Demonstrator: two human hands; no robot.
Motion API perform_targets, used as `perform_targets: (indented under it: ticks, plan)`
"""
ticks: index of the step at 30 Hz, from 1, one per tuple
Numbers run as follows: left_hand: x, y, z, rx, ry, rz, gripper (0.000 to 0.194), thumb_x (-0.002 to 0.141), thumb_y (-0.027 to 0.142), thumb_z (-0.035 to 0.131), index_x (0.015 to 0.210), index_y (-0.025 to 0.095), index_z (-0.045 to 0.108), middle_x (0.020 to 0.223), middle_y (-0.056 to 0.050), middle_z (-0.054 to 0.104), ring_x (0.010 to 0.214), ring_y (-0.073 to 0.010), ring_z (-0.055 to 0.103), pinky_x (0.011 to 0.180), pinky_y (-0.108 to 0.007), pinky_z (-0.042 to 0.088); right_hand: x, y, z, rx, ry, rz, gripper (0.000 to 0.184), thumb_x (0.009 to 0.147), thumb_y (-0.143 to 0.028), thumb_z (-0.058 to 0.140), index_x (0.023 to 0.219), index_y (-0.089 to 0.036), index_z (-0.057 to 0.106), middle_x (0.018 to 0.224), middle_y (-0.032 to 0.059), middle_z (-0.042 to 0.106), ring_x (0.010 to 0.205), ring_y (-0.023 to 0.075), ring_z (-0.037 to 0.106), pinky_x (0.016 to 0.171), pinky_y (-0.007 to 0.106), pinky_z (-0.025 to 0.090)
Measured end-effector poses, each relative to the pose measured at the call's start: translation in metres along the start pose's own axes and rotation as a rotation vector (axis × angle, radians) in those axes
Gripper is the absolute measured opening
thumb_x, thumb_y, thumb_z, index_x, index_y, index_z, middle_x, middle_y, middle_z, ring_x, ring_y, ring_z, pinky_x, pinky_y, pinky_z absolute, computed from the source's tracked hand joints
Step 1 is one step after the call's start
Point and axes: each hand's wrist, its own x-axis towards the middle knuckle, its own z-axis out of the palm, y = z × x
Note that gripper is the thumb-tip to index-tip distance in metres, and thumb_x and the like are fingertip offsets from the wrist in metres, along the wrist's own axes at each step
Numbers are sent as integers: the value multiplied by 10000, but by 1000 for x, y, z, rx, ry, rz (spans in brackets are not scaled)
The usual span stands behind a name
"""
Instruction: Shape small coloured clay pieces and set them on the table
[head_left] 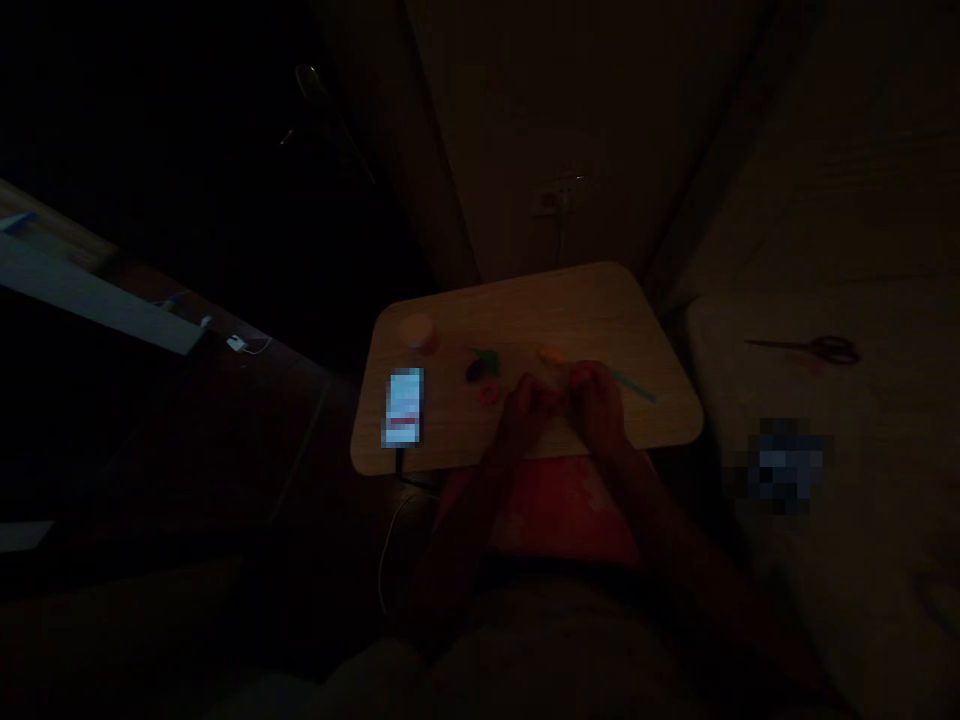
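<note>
The scene is very dark. Over the front of a small wooden table [480,310], my left hand [521,415] has its fingers closed at a small red piece [551,401]. Close beside it, my right hand [600,405] is curled, with red colour also showing at its fingertips; what this is made of I cannot make out. A yellow-orange piece [551,355] lies just beyond my hands. Left of them are a small red ring-like shape [489,392], a green piece [487,358] and a dark lump [475,372]. A pale green strip [634,385] sticks out past my right hand.
A lit phone [403,407] and a round tub [418,334] stand on the table's left side. Scissors [821,348] and a blurred bluish thing [787,465] lie on the pale surface at right. A cable [388,550] hangs below the table; a wall socket [556,197] is behind.
</note>
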Motion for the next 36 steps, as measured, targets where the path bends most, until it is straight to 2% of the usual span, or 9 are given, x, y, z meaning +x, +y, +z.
perform_targets:
  ticks: [3, 7, 11, 15, 19, 25, 30, 34, 36]
  plan:
    - [-1, -1, -3, -151, -3, 29, 315, 933, 457, 644, 825, 226, 459, 701, 36, 563, 639, -123, 524, 645, -262, 435, 4, -3, -2, 143, 177, -1, 385, 949, -641, 614, 881, -280, 500, 747, -45, 480, 601, 131, 437, 546, 239, 450]
    - [2, -4, -4, -195, 11, 14, 336, 907, 467, 686, 869, 229, 451, 767, 13, 617, 691, -136, 577, 675, -268, 459, 1, -7, 0, 101, 48, 12, 344, 903, -602, 700, 957, -266, 650, 809, -10, 617, 653, 147, 541, 599, 275, 496]
    - [5, -4, -4, -126, 53, 21, 329, 917, 505, 665, 955, 220, 506, 844, -13, 640, 762, -151, 586, 747, -287, 487, -3, -11, 1, 66, 19, 15, 382, 843, -525, 803, 1099, -249, 741, 1013, 59, 774, 799, 184, 691, 726, 325, 578]
    - [4, -4, -6, -36, 86, 14, 295, 909, 489, 646, 972, 218, 547, 887, -33, 616, 811, -172, 559, 757, -289, 479, -3, -12, 2, 107, 7, 63, 411, 767, -468, 883, 1095, -249, 769, 1093, 88, 818, 877, 220, 765, 813, 377, 631]
    - [4, -10, -10, 16, 88, 58, 215, 846, 352, 684, 978, 212, 588, 912, -32, 590, 826, -170, 536, 741, -274, 459, -3, -10, 3, 122, 9, 85, 409, 723, -463, 905, 1048, -251, 777, 1082, 93, 831, 922, 255, 794, 872, 426, 654]
    - [9, -16, -9, -78, 108, 99, 252, 879, 328, 653, 1089, 215, 572, 890, -7, 598, 771, -155, 571, 752, -290, 507, -3, -6, 1, 71, -5, 95, 409, 739, -447, 877, 1092, -263, 783, 1118, 87, 821, 925, 255, 789, 830, 416, 658]
    - [10, -19, -3, -79, 103, 83, 360, 910, 359, 724, 1198, 211, 564, 984, -36, 646, 877, -171, 635, 876, -326, 557, -3, -9, 0, -14, -14, 52, 346, 734, -412, 877, 1025, -238, 806, 1048, 89, 823, 923, 256, 771, 780, 384, 638]
    - [4, -17, 1, -36, 47, 85, 522, 868, 511, 799, 1227, 213, 566, 1041, -51, 659, 934, -186, 643, 903, -327, 553, -3, -11, -1, -93, 24, 28, 292, 747, -437, 861, 937, -223, 806, 881, 57, 800, 796, 232, 735, 689, 351, 601]
    - [2, -11, 0, 3, 29, 79, 539, 895, 615, 744, 1211, 208, 584, 1044, -61, 669, 934, -194, 646, 901, -328, 548, -3, -13, -1, -99, 34, 13, 263, 780, -461, 834, 898, -227, 809, 849, 48, 787, 772, 222, 718, 685, 345, 586]
